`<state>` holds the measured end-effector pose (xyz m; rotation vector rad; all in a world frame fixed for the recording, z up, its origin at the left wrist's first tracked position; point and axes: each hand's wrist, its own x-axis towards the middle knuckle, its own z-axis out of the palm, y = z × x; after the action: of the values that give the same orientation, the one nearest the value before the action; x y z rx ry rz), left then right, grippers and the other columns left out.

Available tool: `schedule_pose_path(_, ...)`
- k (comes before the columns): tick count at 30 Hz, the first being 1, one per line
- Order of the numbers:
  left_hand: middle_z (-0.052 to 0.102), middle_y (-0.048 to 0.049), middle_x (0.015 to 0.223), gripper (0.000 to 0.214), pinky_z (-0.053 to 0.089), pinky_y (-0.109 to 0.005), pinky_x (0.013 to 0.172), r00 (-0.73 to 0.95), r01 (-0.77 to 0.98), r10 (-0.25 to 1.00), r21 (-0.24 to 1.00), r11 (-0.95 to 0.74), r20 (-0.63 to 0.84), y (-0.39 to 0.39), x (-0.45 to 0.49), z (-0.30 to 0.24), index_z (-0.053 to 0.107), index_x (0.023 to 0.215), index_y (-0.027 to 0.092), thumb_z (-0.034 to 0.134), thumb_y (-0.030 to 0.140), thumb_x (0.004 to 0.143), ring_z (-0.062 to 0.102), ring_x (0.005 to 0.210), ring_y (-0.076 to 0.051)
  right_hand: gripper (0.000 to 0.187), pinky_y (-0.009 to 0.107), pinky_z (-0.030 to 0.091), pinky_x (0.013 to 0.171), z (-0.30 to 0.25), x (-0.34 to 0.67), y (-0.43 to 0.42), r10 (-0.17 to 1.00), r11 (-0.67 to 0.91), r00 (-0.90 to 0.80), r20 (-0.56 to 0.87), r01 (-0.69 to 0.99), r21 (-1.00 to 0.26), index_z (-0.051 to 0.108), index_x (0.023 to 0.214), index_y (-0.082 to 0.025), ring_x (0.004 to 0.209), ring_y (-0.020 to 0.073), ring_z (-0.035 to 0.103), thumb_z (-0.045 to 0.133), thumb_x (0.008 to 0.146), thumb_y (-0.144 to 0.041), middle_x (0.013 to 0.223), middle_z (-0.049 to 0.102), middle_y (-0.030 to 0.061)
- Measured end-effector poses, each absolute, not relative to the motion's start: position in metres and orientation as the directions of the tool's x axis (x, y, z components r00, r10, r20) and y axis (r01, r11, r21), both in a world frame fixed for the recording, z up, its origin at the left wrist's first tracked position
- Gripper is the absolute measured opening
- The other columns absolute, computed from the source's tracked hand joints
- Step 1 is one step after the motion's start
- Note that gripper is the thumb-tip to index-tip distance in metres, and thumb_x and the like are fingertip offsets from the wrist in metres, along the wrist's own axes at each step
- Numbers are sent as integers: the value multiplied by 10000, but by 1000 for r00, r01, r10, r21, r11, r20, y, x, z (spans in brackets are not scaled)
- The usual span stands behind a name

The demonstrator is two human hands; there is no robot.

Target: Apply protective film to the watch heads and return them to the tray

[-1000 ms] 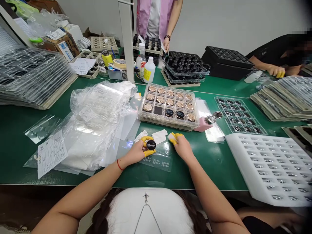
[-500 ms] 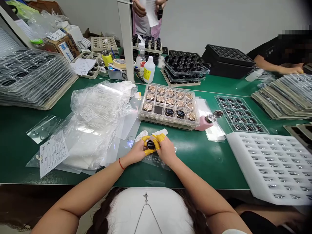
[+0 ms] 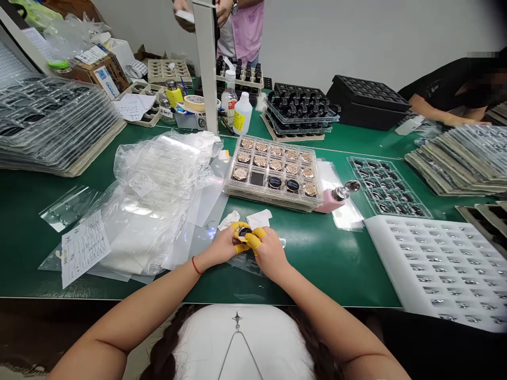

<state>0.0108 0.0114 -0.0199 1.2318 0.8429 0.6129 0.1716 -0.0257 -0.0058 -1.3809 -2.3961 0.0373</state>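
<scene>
Just past the table's front edge I hold a round watch case (image 3: 244, 233) with a black, white-lettered face, tilted up toward me. My left hand (image 3: 228, 244), wearing yellow finger cots, is closed around its left side and lower edge. My right hand (image 3: 271, 250), also in yellow finger cots, pinches at its right edge; the fingertips partly cover that side. Behind my hands lie a crumpled white wipe (image 3: 228, 219) and a flatter white wipe (image 3: 259, 218). Clear film (image 3: 247, 262) lies beneath them. Farther back is a stacked clear tray (image 3: 273, 197) of rose-gold watch cases, two with black faces.
Plastic bags and sheets (image 3: 154, 211) spread to the left, beside stacked trays (image 3: 51, 126). A pink pump bottle (image 3: 329, 201) stands right of the watch tray. A white foam tray (image 3: 435, 264) sits at right. Two other people (image 3: 247, 31) are across the table and at far right.
My right fingers have shifted down from the top of the watch case to its right edge, uncovering the flatter wipe. The case has tilted. The person across has moved their hands left.
</scene>
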Motion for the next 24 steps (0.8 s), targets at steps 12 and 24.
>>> schedule_pose_path(12, 601, 7, 818, 464, 462, -247, 659, 555, 88, 801, 973, 211, -224, 11, 8, -19, 495, 1084, 213, 721, 287, 686, 597, 713, -138, 297, 370, 440, 785, -18, 219, -21, 980, 137, -14, 198, 772, -620, 566, 1127, -202, 919, 222, 537, 391, 900, -281, 1021, 616, 99)
schedule_pose_path(24, 685, -31, 824, 823, 497, -341, 771, 562, 39, 810, 984, 174, -165, 12, 9, -27, 249, 1418, 215, 689, 299, 727, 647, 765, -193, 368, 316, 471, 709, 8, 167, 18, 987, 160, -88, 135, 593, -789, 512, 1196, -211, 756, 173, 560, 476, 840, -300, 837, 615, 34)
